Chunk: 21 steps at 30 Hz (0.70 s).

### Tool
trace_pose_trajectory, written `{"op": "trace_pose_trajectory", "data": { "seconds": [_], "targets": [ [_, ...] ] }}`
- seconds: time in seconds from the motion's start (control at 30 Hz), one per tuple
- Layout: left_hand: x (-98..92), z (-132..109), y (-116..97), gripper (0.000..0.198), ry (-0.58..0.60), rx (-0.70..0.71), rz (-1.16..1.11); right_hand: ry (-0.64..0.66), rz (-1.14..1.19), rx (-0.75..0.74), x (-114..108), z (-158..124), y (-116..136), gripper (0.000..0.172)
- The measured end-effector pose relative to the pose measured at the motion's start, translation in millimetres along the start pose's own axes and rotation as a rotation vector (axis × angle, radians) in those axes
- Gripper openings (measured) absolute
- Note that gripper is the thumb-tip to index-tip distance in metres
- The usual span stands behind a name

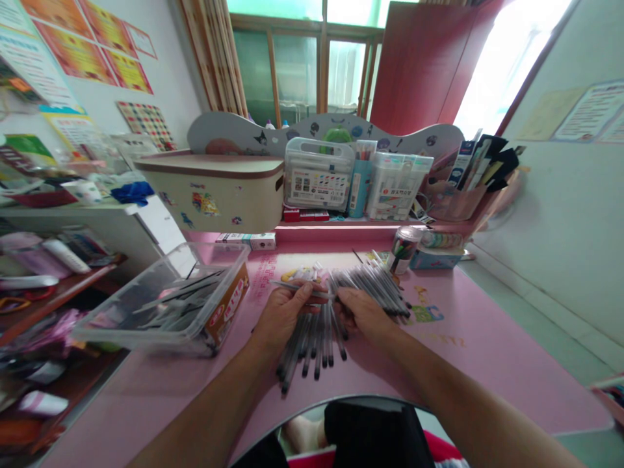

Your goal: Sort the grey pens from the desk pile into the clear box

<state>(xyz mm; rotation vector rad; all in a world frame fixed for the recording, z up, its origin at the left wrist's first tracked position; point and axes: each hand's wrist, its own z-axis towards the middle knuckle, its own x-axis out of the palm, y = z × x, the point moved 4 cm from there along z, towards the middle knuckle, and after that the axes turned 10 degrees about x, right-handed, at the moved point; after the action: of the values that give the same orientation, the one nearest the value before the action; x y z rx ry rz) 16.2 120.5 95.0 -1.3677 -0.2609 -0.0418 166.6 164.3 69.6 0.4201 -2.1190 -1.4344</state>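
Observation:
My left hand [288, 308] is closed around a slim pen [286, 284], whose pale end sticks out to the left past the thumb. Close beside it, my right hand [361, 311] has thumb and fingers pinched together near the pen's other end; what sits between them is too small to make out. Under both hands lies a fan of clear-barrelled pens [307, 348] with dark ends toward me. A second row of similar pens [377, 286] lies just beyond my right hand. Small pale pieces [312, 270] lie behind the hands, partly hidden.
A clear plastic box [170, 331] with grey, slender items stands left on the pink desk [468, 364]. At the back are a lidded cream bin [219, 195], a marker case [319, 175] and a pen holder [453, 198]. A jar of pens [403, 250] stands right.

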Motion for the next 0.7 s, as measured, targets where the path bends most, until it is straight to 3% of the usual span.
{"op": "trace_pose_trajectory", "data": {
  "seconds": [0.2,0.33,0.47,0.7],
  "targets": [
    [-0.8,-0.5,-0.6,0.034,-0.031,0.007,-0.009,0.064,0.063,-0.028,2.2,0.9,0.1,0.044],
    [1.1,-1.3,-2.5,0.034,-0.019,0.004,0.012,0.094,0.219,0.038,6.3,-3.2,0.8,0.041],
    [1.4,-1.0,-4.8,0.033,-0.018,0.014,0.049,0.093,0.213,0.078,3.5,-0.2,-3.2,0.035],
    [-12.3,1.2,-4.9,0.035,-0.222,0.117,0.045,0.034,0.130,0.066,-10.0,6.4,-2.7,0.012]
  ]
}}
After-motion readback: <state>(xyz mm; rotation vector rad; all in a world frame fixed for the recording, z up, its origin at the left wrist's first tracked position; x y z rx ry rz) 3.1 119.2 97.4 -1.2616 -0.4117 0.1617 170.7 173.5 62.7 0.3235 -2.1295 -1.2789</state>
